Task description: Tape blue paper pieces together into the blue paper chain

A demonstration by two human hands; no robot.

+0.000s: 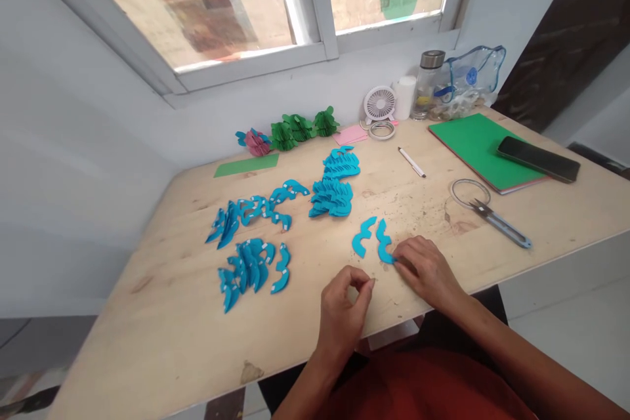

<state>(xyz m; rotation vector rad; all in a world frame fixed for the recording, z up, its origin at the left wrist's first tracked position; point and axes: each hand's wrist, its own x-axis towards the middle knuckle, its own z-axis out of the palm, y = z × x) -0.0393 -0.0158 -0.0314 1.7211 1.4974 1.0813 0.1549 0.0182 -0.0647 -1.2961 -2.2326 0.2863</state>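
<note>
My right hand [427, 269] has its thumb and fingers closed at the lower end of a wavy blue paper cutout [382, 240], which lies on the table. A second blue cutout [362, 237] lies just left of it, apart from both hands. My left hand [343, 307] is raised slightly with thumb and forefinger pinched together; whatever is between the tips is too small to make out. Farther left lie a folded blue group [252, 264], a single cutout with white patches [281, 269] and another spread group [251, 209]. Blue stacks [331, 198] stand behind.
Scissor-like snips [502, 224] and a metal ring [470, 191] lie right, near a phone [539, 159] on green sheets [477, 144]. A pen [411, 162] lies mid-table. Green paper shapes [298, 131], a small fan [380, 104] and a bottle [426, 88] line the wall.
</note>
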